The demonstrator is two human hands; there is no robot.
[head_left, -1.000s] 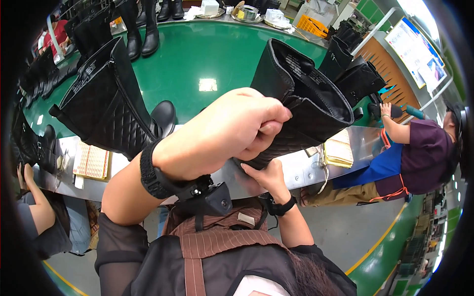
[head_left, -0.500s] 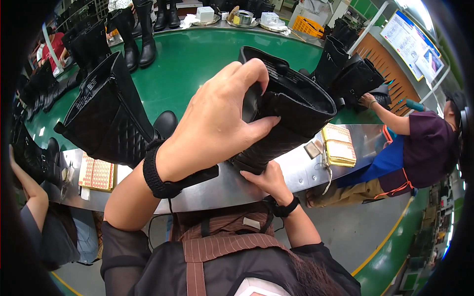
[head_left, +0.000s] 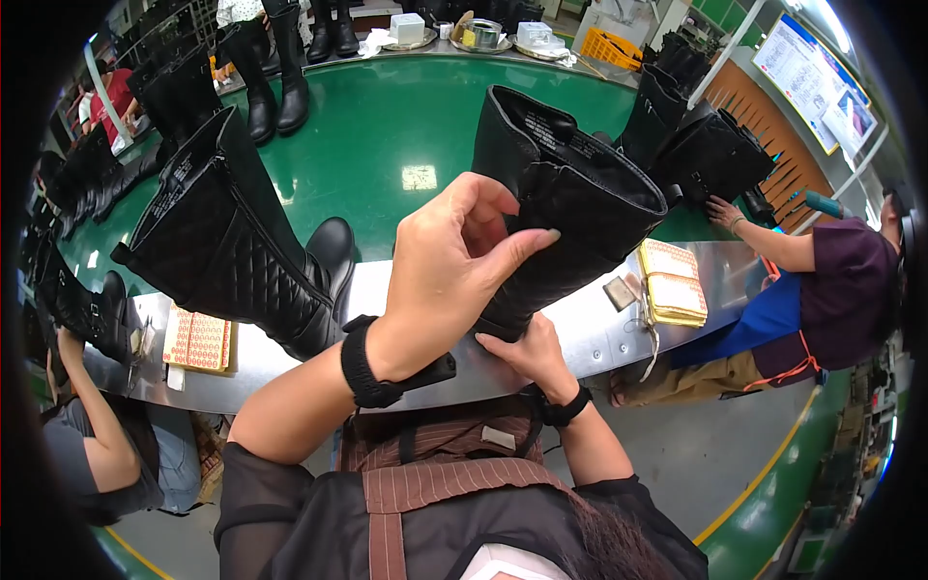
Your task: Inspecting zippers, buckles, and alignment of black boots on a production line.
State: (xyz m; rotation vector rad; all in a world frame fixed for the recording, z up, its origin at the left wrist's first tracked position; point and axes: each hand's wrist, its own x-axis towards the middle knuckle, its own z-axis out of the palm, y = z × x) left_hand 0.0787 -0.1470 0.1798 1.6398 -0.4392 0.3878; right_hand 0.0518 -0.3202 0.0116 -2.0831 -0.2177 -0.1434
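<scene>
A tall black boot [head_left: 580,208] leans to the right in front of me, its wide shaft mouth facing up. My right hand [head_left: 537,356] grips it low, around the ankle, with the thumb on the near side; the foot of the boot is hidden. Beside the upper shaft is my left hand [head_left: 454,253], thumb stretched out and fingers curled, with a gap between thumb and forefinger. Both touch or nearly touch the leather by the side seam. Another black boot [head_left: 232,242], with a quilted panel and side zip, stands at my left, its shaft tilted left.
Metal table edge [head_left: 387,290] borders a green work surface [head_left: 387,126]. Stacks of red-printed sheets [head_left: 198,338] and yellow-edged sheets [head_left: 674,285] lie on it. More boots [head_left: 259,87] stand at the back left. Co-workers' arms [head_left: 778,246] reach in from both sides.
My left hand has come away from the boot's top rim and slid lower along the shaft, its fingers more curled. My right hand keeps its grip at the ankle.
</scene>
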